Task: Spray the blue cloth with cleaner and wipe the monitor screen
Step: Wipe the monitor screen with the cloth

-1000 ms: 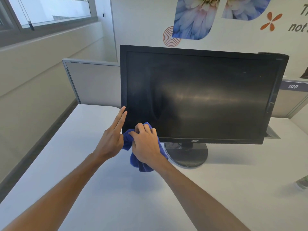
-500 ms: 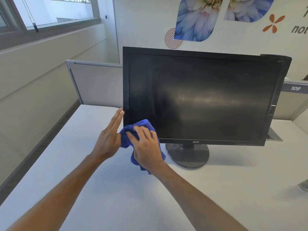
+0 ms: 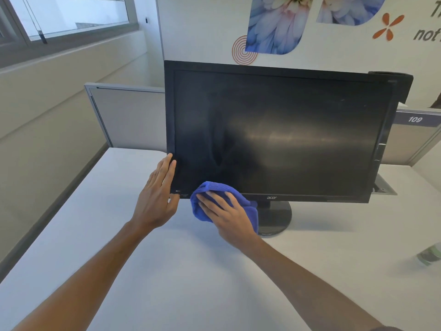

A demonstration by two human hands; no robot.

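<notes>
Right hand [image 3: 230, 217] presses the bunched blue cloth [image 3: 214, 189] flat-fingered against the lower left corner of the monitor [image 3: 281, 130], fingers spread on top of the cloth rather than curled round it. Left hand [image 3: 156, 195] is flat and apart, fingers straight, resting on the monitor's left bezel with fingertips up along the edge, likely bracing it. Cloth overlaps the bottom bezel left of the acer logo, above and left of the round stand [image 3: 274, 219]. Screen shows smears and a dark streak left of centre, so the wipe looks early, most of the panel apparently undone. A bottle [image 3: 429, 254], probably the cleaner, sits well right of the monitor at frame edge, on the white desk [image 3: 191, 271]. To do this step well: keep the left hand on the bezel so the monitor does not swivel or tip on the stand, press lightly with flat fingers, run long overlapping passes from the left edge across to the right, work upward row by row, refold the cloth to a clean face when it loads up. Risk: pushing hard low on the panel could rock it back.
</notes>
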